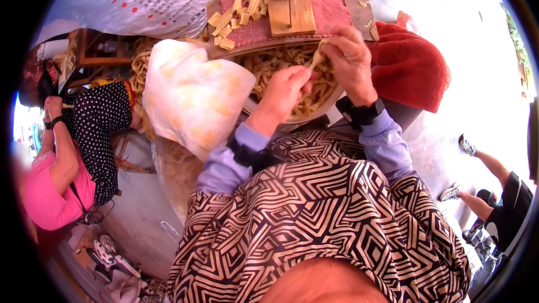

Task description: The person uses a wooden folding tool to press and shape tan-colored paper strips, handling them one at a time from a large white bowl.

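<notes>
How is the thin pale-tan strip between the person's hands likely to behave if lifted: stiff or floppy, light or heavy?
The thin pale-tan strip is probably floppy, since similar tan strips in the round white-rimmed bowl lie curled and tangled. Its narrow shape suggests it would feel light.

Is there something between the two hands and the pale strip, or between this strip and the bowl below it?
Nothing visible. The left hand and the right hand pinch the pale strip directly, and no object shows between it and the heaped pieces in the bowl. The wooden board lies beyond, at the bowl's far side.
</notes>
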### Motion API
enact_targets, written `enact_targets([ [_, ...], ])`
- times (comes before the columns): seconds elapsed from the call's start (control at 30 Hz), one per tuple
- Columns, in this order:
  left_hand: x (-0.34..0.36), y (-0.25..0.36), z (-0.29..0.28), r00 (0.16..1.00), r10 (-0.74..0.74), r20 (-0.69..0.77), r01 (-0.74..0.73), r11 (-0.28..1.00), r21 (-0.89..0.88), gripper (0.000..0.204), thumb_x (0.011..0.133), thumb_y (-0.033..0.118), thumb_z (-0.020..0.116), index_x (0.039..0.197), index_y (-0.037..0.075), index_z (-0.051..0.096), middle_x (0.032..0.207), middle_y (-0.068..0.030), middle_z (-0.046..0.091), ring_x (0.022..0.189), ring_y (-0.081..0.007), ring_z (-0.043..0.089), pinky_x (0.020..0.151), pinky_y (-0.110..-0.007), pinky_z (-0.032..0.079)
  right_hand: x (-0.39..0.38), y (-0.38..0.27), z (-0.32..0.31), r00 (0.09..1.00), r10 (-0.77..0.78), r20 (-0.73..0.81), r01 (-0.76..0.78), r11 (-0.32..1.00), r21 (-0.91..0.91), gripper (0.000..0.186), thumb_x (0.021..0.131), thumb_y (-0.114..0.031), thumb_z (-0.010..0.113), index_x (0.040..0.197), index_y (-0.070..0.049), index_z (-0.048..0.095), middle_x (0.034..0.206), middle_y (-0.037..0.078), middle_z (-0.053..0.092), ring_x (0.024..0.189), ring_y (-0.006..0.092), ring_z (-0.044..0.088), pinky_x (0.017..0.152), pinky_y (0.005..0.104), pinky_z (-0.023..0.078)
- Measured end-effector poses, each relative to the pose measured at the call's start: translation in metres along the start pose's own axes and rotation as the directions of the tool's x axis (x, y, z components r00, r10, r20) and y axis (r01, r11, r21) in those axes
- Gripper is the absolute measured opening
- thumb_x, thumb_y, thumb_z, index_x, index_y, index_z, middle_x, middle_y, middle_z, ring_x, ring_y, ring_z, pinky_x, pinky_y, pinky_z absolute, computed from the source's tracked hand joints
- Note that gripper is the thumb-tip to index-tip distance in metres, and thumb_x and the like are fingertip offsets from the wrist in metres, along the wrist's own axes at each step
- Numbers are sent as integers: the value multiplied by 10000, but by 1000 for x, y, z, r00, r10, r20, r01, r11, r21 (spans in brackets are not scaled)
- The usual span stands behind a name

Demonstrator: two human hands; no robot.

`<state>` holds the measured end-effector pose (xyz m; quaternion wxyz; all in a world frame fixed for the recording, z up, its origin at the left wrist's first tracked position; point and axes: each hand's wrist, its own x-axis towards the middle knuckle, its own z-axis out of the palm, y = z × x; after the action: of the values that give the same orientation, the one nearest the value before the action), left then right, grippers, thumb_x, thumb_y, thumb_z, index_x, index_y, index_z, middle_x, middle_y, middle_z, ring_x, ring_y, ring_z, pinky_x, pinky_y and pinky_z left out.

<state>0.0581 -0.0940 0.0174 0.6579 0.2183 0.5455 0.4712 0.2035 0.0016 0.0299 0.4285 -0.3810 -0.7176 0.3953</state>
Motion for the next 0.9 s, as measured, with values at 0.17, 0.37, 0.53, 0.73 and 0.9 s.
enact_targets([
  [0.17, -11, 12, -48, 851, 521, -71, -336, 643, 688, 145, 904, 138, 568, 941, 15, 636, 737, -107, 627, 657, -219, 598, 593, -319, 461, 2, 37, -29, 949, 307, -74, -225, 820, 527, 86, 871, -16, 624, 927, 29, 671, 941, -16, 615, 840, 74, 555, 779, 202, 457],
  [0.37, -14, 34, -17, 688, 712, 140, -457, 276, 845, 119, 886, 83, 576, 976, 22, 626, 810, -122, 602, 691, -298, 594, 611, -321, 468, 16, -19, -24, 918, 148, 369, -120, 988, -98, 200, 850, -139, 673, 1002, -9, 665, 973, 105, 648, 831, 132, 601, 740, 265, 489],
  [0.53, -5, 48, -23, 666, 719, 198, -524, 262, 810, 129, 898, 103, 578, 961, 1, 624, 794, -129, 607, 684, -274, 597, 613, -318, 466, 26, -11, -31, 846, 139, 514, -163, 987, 1, 173, 874, -166, 643, 877, 7, 650, 599, 94, 555, 566, 121, 518, 537, 303, 458],
  [0.73, 33, 62, -45, 731, 674, 107, -493, 414, 765, 189, 897, 215, 570, 926, 44, 646, 776, -163, 624, 727, -366, 607, 632, -401, 467, 58, 3, -23, 867, 220, 447, -220, 974, -51, 300, 945, -223, 571, 789, 30, 609, 609, -23, 521, 595, 62, 455, 557, 242, 415],
  [0.9, 63, 79, -59, 771, 632, 84, -447, 442, 777, 226, 902, 223, 560, 941, 17, 646, 737, -152, 615, 708, -298, 597, 637, -375, 461, 76, 8, -16, 873, 279, 401, -254, 960, -115, 343, 951, -230, 555, 718, 21, 563, 594, -11, 496, 578, 71, 439, 544, 253, 402],
])
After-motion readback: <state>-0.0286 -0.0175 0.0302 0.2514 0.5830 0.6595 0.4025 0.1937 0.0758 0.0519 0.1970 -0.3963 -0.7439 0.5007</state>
